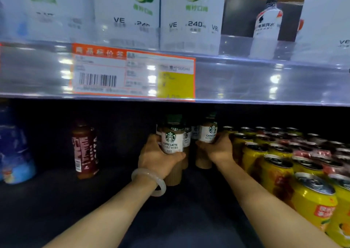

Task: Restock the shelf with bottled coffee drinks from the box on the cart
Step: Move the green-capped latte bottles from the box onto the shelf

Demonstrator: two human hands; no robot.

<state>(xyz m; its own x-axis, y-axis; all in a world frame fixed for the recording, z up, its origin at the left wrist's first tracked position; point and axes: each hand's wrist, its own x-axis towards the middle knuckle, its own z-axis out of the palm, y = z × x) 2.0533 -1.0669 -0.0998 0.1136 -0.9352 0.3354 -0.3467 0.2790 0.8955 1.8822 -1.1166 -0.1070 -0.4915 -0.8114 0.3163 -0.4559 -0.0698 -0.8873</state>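
Both arms are reaching deep into the dark lower shelf [56,200]. The left hand [158,157] is curling its fingers and thumb round the front latte bottle [172,149], its label facing out just above the thumb and its tan base showing below the palm; a pale bangle [151,181] is sitting on that wrist. The right hand [217,149] is wrapping round a second latte bottle [208,136], gripping it at mid-height so the label is showing above the fingers. Between the two grips, more coffee bottles [187,139] are standing close behind. Just beside the right hand's outer edge, yellow cans [280,172] are standing in rows. Well off from the left grip, a dark brown bottle [85,151] is standing alone. Above both hands, a price tag [132,73] is fronting the upper shelf.
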